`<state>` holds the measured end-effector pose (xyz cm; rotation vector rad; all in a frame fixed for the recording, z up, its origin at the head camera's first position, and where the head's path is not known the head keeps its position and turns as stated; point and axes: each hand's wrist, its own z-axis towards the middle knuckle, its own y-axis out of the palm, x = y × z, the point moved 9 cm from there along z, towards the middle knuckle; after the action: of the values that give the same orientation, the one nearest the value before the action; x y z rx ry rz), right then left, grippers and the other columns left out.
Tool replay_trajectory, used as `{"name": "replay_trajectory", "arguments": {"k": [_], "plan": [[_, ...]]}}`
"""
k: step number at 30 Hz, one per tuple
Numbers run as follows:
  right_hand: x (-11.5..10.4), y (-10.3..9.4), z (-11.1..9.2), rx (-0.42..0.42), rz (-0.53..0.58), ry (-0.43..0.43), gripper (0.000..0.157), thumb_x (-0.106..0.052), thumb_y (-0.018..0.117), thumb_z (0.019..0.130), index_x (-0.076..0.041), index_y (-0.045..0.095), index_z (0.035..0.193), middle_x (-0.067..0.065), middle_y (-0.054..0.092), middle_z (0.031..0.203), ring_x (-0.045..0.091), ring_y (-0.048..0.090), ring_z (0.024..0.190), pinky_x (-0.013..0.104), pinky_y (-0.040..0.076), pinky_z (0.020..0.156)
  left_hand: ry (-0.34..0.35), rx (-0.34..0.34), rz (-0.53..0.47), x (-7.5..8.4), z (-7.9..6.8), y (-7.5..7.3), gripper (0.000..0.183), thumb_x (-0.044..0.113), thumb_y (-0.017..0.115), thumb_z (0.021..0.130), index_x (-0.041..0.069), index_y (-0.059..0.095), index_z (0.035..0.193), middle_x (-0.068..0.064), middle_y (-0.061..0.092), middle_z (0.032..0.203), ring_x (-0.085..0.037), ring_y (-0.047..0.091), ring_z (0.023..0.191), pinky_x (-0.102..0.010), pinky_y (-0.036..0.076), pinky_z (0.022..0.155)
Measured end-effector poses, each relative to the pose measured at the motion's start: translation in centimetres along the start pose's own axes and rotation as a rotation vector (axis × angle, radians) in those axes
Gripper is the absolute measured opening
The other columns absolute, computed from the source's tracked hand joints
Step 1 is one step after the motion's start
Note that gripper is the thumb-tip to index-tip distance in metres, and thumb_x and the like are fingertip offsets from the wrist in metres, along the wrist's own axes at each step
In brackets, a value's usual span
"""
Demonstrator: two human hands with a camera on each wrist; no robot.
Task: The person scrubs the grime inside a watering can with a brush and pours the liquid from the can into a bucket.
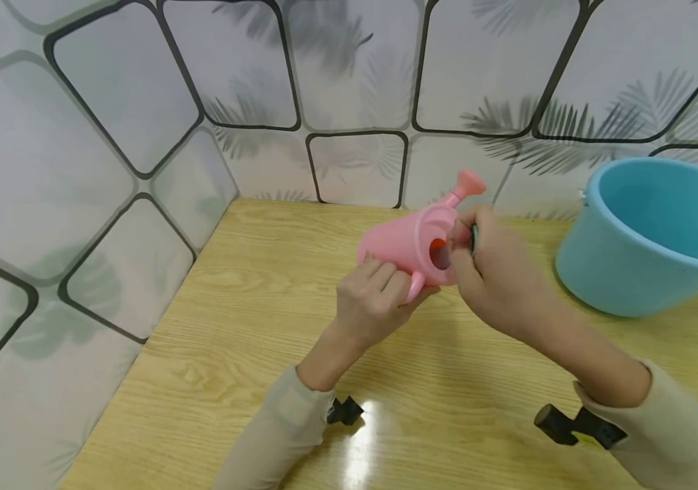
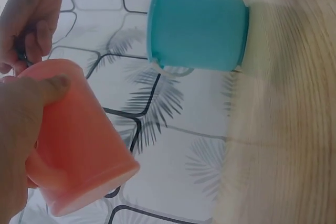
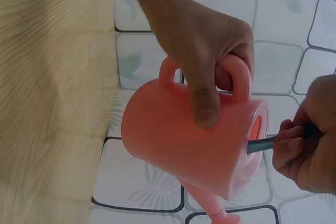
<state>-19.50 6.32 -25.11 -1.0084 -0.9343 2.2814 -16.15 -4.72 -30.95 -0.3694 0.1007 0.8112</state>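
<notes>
A pink watering can (image 1: 390,239) is held tilted above the table, its rose spout (image 1: 468,185) pointing to the far right. My left hand (image 1: 372,299) grips it by the loop handle (image 3: 241,77), and the thumb lies along the can's body in the right wrist view. My right hand (image 1: 502,275) pinches a slim grey-blue rod (image 3: 261,145), which runs into the can's round top opening (image 1: 439,253). The rod's far end is hidden inside the can. Something orange-red shows within the opening in the head view.
A light blue bucket (image 1: 624,272) stands on the wooden table (image 1: 220,354) to the right of my right hand. Behind the table and along its left side rises a wall (image 1: 355,167) patterned with dark outlines and leaves. A black wrist camera (image 1: 575,425) sits at each sleeve.
</notes>
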Motion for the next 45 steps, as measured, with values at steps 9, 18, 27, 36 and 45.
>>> {"name": "replay_trajectory", "arguments": {"k": [9,18,27,36,45], "plan": [[0.0,2.1,-0.9,-0.168,-0.244,-0.301,0.021,0.007,0.062,0.085,-0.006,0.047,0.091,-0.002,0.037,0.068,0.008,0.026,0.055,0.023,0.026,0.046,-0.046,-0.050,-0.055,0.0,-0.2,0.8,0.058,0.042,0.091,0.067,0.015,0.041,0.059,0.006,0.037,0.052,-0.007,0.034,0.045,-0.018,0.026,0.042],[2.2,0.5,0.1,-0.013,0.042,0.097,0.005,0.003,0.040,0.092,-0.001,0.038,0.094,0.002,0.031,0.064,0.012,0.028,0.047,0.026,0.028,0.044,0.043,-0.007,0.048,0.4,-0.3,0.7,0.048,0.042,0.078,0.085,0.015,0.047,0.060,0.005,0.039,0.053,-0.010,0.039,0.049,-0.020,0.034,0.049],[5.7,0.8,-2.0,0.183,0.722,0.508,0.016,-0.002,0.037,0.095,-0.011,0.026,0.087,0.011,0.045,0.069,0.020,0.042,0.044,0.031,0.048,0.041,0.037,0.025,0.068,0.2,-0.5,0.5,0.050,0.041,0.074,0.088,0.015,0.046,0.058,0.004,0.040,0.054,-0.010,0.037,0.049,-0.022,0.036,0.049],[6.5,2.7,-4.9,0.456,1.279,0.676,0.044,-0.002,0.058,0.097,-0.009,0.045,0.054,0.004,0.064,0.066,0.009,0.043,0.045,0.021,0.050,0.044,0.029,0.072,0.115,0.5,-0.6,0.3,0.049,0.035,0.072,0.091,0.015,0.043,0.057,0.003,0.038,0.054,-0.011,0.038,0.049,-0.025,0.043,0.052],[5.9,2.7,-4.9,0.398,1.317,0.605,0.046,0.002,0.048,0.099,-0.013,0.032,0.059,0.003,0.046,0.058,0.011,0.032,0.040,0.019,0.036,0.036,0.084,0.045,0.112,0.6,-0.8,0.4,0.049,0.036,0.073,0.090,0.015,0.043,0.057,0.004,0.040,0.054,-0.012,0.042,0.049,-0.030,0.054,0.060]]}}
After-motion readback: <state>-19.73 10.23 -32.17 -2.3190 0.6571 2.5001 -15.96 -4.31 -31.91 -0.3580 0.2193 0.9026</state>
